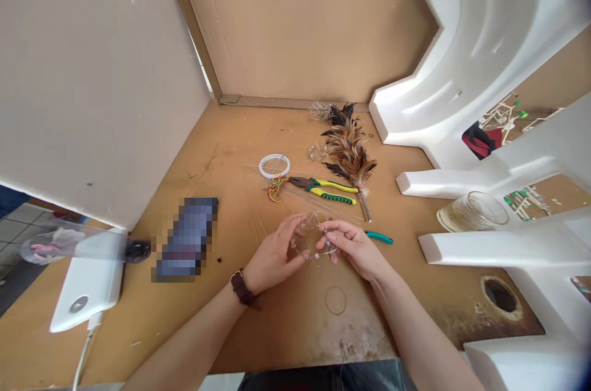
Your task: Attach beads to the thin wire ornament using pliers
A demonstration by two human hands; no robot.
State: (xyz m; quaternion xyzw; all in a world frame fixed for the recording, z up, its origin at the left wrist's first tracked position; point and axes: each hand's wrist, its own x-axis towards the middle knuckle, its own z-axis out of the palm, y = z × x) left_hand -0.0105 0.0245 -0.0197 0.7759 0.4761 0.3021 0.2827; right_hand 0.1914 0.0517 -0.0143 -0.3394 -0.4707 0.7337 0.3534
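Near the front middle of the table, my two hands meet at a thin wire hoop with clear beads point(317, 255). My left hand point(272, 255) curls around the hoop's left side, its thumb and fingers on the wire. On the opposite side my right hand point(357, 249) pinches the wire by a bead. A teal-handled tool point(381, 237) lies just beyond my right hand, which hides part of it. Farther back are combination pliers with yellow and green handles point(330, 197), loose clear strands and a bundle of coloured threads point(276, 189).
A white ring point(261, 167) and a feather duster point(348, 148) lie behind the pliers. A thin yellowish band point(325, 301) is in front of me. At left are a blurred phone-like object point(187, 240), a white power bank point(92, 274) and a bottle point(69, 246); at right, white plastic furniture point(415, 108) and a glass point(475, 212).
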